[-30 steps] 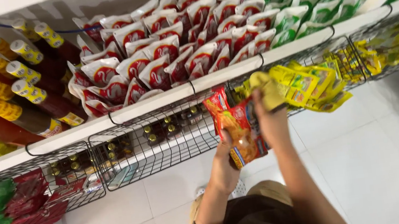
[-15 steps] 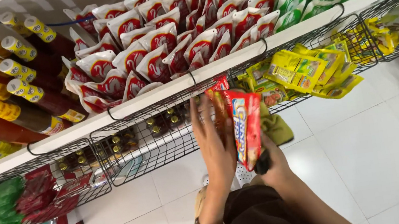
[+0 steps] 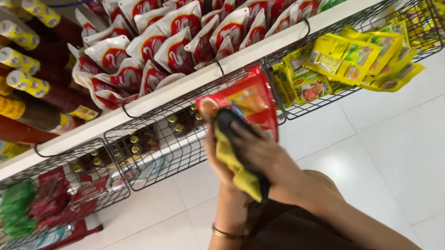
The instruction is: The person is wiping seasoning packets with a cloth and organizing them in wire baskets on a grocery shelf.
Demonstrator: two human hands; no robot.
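Left hand [image 3: 214, 143]: closed on the red packets [image 3: 245, 102], thumb up on their front.
Right hand [image 3: 261, 157]: pressing a yellow-black cloth [image 3: 237, 163] against them.
Packets: held at the wire basket [image 3: 179, 142] rim, under the shelf [image 3: 258, 51].
Right: yellow sachets [image 3: 352, 62].
Above: white-red pouches [image 3: 177, 39].

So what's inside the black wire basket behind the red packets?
Small dark bottles with gold caps stand at the back of the black wire basket. The red packets, the left hand and the right hand cover its right side.
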